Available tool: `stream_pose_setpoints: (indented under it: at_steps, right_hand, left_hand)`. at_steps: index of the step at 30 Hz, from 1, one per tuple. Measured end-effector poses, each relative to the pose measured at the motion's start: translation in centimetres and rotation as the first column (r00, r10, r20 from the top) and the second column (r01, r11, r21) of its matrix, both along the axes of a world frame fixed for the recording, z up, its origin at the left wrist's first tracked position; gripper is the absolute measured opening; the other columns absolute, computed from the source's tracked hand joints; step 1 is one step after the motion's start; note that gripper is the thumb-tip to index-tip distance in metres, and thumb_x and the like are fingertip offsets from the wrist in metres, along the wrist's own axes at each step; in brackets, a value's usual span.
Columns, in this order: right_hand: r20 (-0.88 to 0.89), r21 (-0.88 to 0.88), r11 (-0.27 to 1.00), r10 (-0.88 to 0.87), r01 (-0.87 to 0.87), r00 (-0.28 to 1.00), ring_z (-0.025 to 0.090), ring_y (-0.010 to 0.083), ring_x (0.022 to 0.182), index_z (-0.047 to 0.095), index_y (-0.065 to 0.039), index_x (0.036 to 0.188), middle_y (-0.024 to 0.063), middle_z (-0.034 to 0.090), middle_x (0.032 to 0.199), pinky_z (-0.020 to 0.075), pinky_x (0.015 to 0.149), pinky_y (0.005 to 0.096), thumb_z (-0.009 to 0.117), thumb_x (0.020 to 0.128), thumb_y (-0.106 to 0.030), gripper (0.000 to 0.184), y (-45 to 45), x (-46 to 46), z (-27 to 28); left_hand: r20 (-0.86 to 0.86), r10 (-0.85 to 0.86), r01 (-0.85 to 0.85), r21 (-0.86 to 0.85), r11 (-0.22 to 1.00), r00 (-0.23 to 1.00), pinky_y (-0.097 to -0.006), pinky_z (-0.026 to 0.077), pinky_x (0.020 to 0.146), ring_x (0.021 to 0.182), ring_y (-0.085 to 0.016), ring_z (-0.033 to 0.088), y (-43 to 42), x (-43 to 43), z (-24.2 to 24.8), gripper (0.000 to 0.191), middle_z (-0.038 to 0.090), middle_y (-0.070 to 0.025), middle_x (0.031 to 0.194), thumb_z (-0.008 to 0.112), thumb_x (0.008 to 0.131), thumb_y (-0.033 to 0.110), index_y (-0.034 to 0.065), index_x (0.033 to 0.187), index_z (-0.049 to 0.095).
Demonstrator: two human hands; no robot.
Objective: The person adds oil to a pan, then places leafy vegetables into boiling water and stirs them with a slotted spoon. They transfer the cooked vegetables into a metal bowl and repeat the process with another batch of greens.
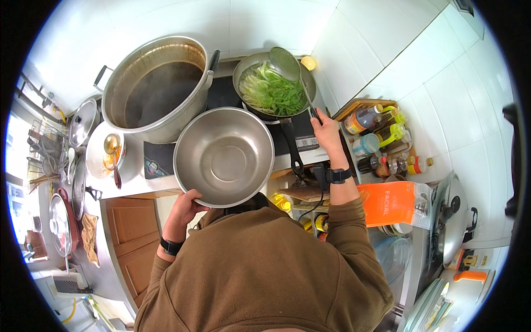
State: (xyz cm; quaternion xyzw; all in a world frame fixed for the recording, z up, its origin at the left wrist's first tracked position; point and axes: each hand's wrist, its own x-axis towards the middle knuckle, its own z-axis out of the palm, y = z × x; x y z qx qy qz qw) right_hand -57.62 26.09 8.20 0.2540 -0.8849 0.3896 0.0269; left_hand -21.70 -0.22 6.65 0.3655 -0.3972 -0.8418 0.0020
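Note:
My left hand (187, 207) grips the near rim of an empty stainless steel bowl (224, 157), tilted towards the view in front of my chest. My right hand (326, 129) is closed around the dark handle of a metal skimmer ladle (285, 63). The ladle's round head lies over the far side of a frying pan (237, 79), above chopped green leafy vegetables with pale stalks (274, 91) in the pan. The pan's black handle (291, 143) points towards me and neither hand touches it. The bowl's near edge hides part of what lies below it.
A large steel pot (155, 87) of dark, steaming liquid stands left of the pan. Left of it are a white bowl with a ladle (111, 143) and a pot lid (83, 122). Seasoning bottles (365, 119) and an orange packet (388, 203) are on the right.

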Motion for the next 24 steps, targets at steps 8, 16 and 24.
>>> stream_pose_setpoints:
  at_steps: [8, 16, 24]
  right_hand:
    - [-0.250, 0.462, 0.881, 0.019, 0.102, 0.968, 0.059, 0.0393, 0.069, 0.047, -0.013, 0.129, 0.0201, 0.061, 0.072, 0.0469, 0.060, 0.0476, 0.058, 0.083, -0.020, 0.048, 0.8, 1.0, -0.8]
    - [-0.229, 0.508, 0.853, 0.000, 0.119, 0.973, 0.060, 0.0380, 0.079, 0.048, -0.009, 0.127, 0.0205, 0.061, 0.084, 0.0483, 0.067, 0.0472, 0.062, 0.082, -0.027, 0.050, 1.7, 1.1, -1.0]
    - [-0.388, -0.043, 0.978, 0.171, -0.203, 0.906, 0.060, 0.0227, 0.075, 0.063, 0.000, 0.097, 0.0137, 0.061, 0.088, 0.0491, 0.065, 0.0299, 0.060, 0.083, -0.006, 0.016, -3.5, 12.3, 6.5]
  left_hand:
    - [0.024, 0.188, -0.188, 0.032, 0.982, 0.982, -0.0357, 0.058, 0.055, 0.074, -0.028, 0.064, 3.3, 4.4, -0.7, 0.033, 0.060, -0.0193, 0.095, 0.045, 0.078, 0.002, -0.0114, 0.107, 0.049]
    - [0.086, 0.414, -0.412, -0.031, 0.910, 0.906, -0.0391, 0.060, 0.058, 0.076, -0.028, 0.065, 5.6, 11.8, -1.4, 0.044, 0.059, -0.0167, 0.097, 0.045, 0.071, 0.002, -0.0074, 0.114, 0.044]
    - [0.100, 0.439, -0.439, -0.020, 0.898, 0.893, -0.0388, 0.059, 0.061, 0.076, -0.026, 0.065, 4.6, 19.7, -4.7, 0.041, 0.060, -0.0141, 0.095, 0.044, 0.072, 0.003, -0.0056, 0.112, 0.046]
